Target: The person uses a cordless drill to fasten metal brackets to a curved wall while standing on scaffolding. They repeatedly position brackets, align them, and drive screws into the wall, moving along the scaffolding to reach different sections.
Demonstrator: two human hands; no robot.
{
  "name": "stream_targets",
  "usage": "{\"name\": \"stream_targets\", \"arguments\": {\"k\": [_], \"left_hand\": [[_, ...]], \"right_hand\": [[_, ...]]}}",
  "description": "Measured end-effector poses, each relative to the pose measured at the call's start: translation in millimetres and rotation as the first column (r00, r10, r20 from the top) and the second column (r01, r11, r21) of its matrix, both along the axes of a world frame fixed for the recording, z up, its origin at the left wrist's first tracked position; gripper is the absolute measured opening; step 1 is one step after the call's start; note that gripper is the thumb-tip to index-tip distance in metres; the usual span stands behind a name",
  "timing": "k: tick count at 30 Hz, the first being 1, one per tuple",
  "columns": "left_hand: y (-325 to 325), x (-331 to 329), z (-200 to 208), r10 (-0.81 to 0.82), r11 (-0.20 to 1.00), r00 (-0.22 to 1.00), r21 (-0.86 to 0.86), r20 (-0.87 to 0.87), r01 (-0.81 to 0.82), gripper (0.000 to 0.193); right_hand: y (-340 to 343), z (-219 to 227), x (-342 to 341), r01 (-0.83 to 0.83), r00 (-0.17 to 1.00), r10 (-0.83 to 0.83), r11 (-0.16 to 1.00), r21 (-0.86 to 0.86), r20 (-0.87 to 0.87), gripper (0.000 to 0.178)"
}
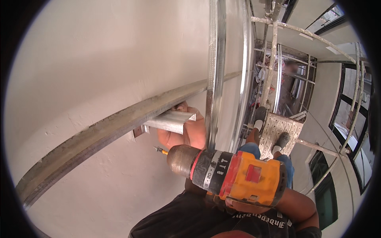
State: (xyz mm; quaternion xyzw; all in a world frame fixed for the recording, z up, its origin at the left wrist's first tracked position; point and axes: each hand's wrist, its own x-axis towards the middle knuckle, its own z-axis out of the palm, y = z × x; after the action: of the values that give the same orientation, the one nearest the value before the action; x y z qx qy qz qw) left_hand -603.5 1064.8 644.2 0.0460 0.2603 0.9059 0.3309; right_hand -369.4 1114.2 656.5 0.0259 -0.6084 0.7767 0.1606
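Note:
My left hand (pixel 194 131) is closed around a short piece of silver metal channel (pixel 171 120). It keeps the piece up against the lower side of a long grey metal rail (pixel 131 115) on the wall. An orange and black cordless drill (pixel 254 178) fills the lower middle, gripped from beneath by my right hand (pixel 248 207), mostly hidden by the tool's body. The drill's thin driver bit (pixel 160 150) points left, below the channel piece and apart from it. A small tab (pixel 137 132) at the channel's far end sits beside the rail.
An upright silver metal stud (pixel 216 75) crosses the rail just right of my left hand. My feet stand on a narrow perforated scaffold plank (pixel 279 133), among paint-spattered scaffold tubes (pixel 272 63). Dark-framed windows (pixel 353 107) line the right wall. A blurred person (pixel 287 83) is farther down.

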Motion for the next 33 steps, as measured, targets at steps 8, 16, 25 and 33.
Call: {"name": "stream_targets", "arguments": {"k": [8,16,25,33], "left_hand": [[0.1,-0.4,9.7,0.036,0.999,0.997,-0.005,-0.071,-0.036,0.031],[8.6,4.2,-4.8,0.010,0.999,0.996,0.040,-0.092,-0.006,0.034],[0.1,2.8,-6.9,0.027,0.997,0.994,0.078,-0.105,-0.019,0.039],[7.6,4.0,-13.5,0.016,0.991,0.994,0.131,-0.105,-0.002,0.044]], "right_hand": [[13.8,17.4,-2.4,-0.037,0.997,0.038,0.999,-0.026,0.063,0.047],[45.6,40.2,-29.6,-0.085,0.908,0.309,0.797,-0.598,0.283,0.039],[41.0,44.1,-56.0,0.061,0.891,0.344,0.559,-0.827,0.298,0.036],[47.9,53.6,-58.4,0.107,0.858,0.366,0.559,-0.822,0.360,0.037]]}}
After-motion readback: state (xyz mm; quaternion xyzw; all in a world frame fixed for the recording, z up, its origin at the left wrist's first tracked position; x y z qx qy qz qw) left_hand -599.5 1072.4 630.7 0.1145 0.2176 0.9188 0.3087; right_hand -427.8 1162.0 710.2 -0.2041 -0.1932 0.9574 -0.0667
